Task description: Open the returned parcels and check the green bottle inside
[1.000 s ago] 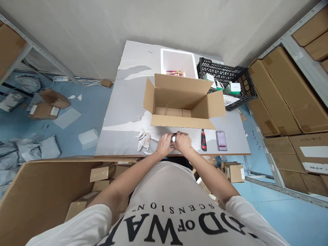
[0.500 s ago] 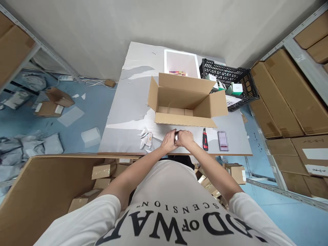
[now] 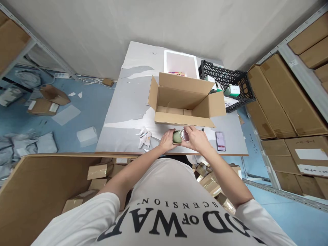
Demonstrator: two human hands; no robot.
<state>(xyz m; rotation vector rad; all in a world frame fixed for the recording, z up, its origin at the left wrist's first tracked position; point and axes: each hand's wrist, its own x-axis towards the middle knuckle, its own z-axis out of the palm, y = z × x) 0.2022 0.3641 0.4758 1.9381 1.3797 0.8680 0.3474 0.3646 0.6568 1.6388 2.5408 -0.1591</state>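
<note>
A small green jar-like cylinder (image 3: 176, 137) with a shiny, silvery round end (image 3: 184, 135) lies between my hands near the table's front edge. My left hand (image 3: 167, 140) is closed around its green side. From the right, the fingers of my right hand (image 3: 196, 138) grip the shiny round end. I cannot tell whether that end is a separate lid. Just beyond my hands stands an open cardboard box (image 3: 183, 119) with its flaps spread. Crumpled paper (image 3: 145, 137) lies to the left of my left hand. My right hand and wrist hide most of the utility knife.
A phone (image 3: 220, 141) lies on the table (image 3: 123, 116), right of my right hand. Behind the box are a white foam box (image 3: 181, 53) and a black crate (image 3: 222, 69) holding small cartons. Stacked cartons fill the right shelf; a large open carton (image 3: 28, 191) stands at left.
My hands have moved slightly apart, uncovering the green cylinder and its shiny end. My right hand has shifted right, covering most of the utility knife. The camera view has shifted slightly.
</note>
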